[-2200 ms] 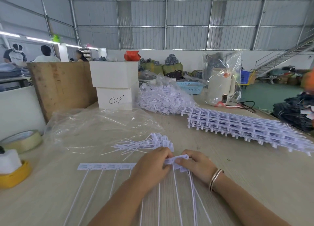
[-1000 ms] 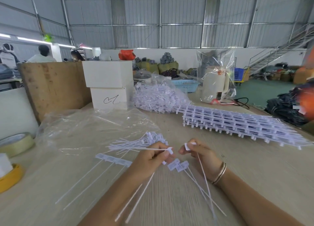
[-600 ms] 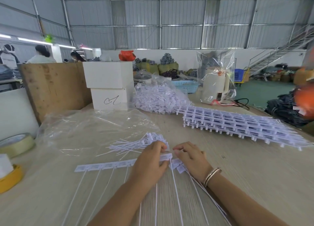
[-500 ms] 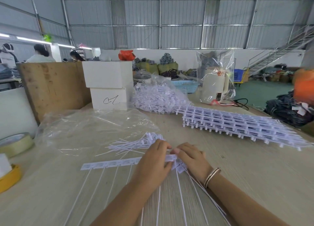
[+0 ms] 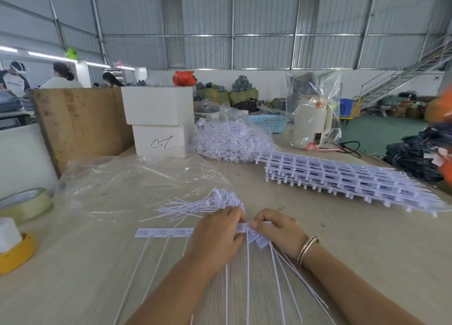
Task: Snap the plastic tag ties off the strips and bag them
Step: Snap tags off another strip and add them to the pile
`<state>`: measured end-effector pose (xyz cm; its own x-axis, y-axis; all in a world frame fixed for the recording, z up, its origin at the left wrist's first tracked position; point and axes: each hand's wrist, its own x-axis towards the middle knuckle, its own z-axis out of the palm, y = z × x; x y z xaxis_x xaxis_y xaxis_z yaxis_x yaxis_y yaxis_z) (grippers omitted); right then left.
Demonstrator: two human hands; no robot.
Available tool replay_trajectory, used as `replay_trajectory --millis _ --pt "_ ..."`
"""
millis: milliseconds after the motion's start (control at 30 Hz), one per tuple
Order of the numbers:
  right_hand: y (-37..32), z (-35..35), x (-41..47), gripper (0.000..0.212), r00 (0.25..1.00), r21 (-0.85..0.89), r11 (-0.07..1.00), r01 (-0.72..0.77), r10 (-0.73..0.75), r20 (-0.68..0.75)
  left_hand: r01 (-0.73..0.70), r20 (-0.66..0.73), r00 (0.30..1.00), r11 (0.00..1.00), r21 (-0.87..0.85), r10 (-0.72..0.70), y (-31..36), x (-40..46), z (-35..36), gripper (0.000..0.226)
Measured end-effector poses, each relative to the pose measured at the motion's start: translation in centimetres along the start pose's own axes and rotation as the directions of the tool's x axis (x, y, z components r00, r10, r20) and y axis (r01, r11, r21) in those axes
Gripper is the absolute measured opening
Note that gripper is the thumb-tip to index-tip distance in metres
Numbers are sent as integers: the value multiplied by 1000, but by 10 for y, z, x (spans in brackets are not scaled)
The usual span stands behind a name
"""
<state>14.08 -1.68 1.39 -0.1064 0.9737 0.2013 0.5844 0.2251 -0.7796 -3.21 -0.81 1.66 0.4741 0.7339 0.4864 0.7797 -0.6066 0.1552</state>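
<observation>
My left hand (image 5: pixel 217 236) lay over the strip of tag ties (image 5: pixel 163 233) on the counter (image 5: pixel 342 239), its fingers curled and pinching the strip at its right end. My right hand (image 5: pixel 277 229) pinched the next tag head just beside it. Loose ties (image 5: pixel 203 203) lay in a small pile behind my hands, touching the empty clear bag (image 5: pixel 137 182).
</observation>
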Motion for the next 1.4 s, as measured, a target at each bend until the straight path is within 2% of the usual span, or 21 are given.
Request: replay_trajectory --millis 67,200,367,500,567,733,800,867,933,967,1000,1033,1100,1133,1267,1400 --pt "-3 0 -1 17 999 -47 999 15 -14 35 8 -23 1000 1000 5 -8 -2 1 0 12" --pt "-2 -2 -2 22 999 -46 998 34 -34 2 24 -23 999 998 -64 -25 -5 -1 2 14" --pt "-3 -1 -3 13 997 172 982 82 -82 -7 103 2 994 975 -199 -105 -8 0 4 13" --pt "1 -2 -1 16 994 188 976 112 -109 -26 171 73 985 904 -393 -154 -8 1 5 12" --pt "3 -3 1 10 993 158 981 115 -111 -37 206 110 979 847 -490 -174 -9 1 5 9" --pt "9 -1 3 8 993 187 976 112 -104 -56 197 114 980 792 -578 -161 -11 1 4 9" --pt "8 -1 4 13 992 313 942 118 -95 -85 189 83 981 737 -649 -178 -11 2 4 11" --pt "7 -6 4 17 987 489 863 125 -58 -149 206 64 971 681 -703 -229 -13 2 4 13" --pt "5 -9 3 19 983 549 830 99 3 -182 216 63 967 658 -721 -248 -16 0 4 13" --pt "5 -10 4 20 983 498 864 69 28 -184 210 59 969 667 -715 -241 -17 -1 4 13" --pt "6 -9 4 21 985 364 931 25 40 -170 204 52 970 683 -701 -236 -17 -1 4 13" --pt "8 -8 5 19 990 158 987 -18 40 -133 204 42 970 709 -676 -239 -17 -1 5 12" --pt "11 -3 7 16 998 -213 976 -39 28 -57 195 9 972 780 -595 -236 -15 -1 5 8" --pt "12 -2 7 14 999 -308 951 -32 18 -48 178 -7 976 814 -552 -217 -14 -1 5 8" --pt "14 2 10 4 998 -374 927 -27 3 -66 95 -49 990 880 -466 -133 -9 -3 2 13" --pt "12 0 8 7 980 -185 982 -31 -7 -199 49 -63 995 925 -376 -79 -6 -2 1 19"
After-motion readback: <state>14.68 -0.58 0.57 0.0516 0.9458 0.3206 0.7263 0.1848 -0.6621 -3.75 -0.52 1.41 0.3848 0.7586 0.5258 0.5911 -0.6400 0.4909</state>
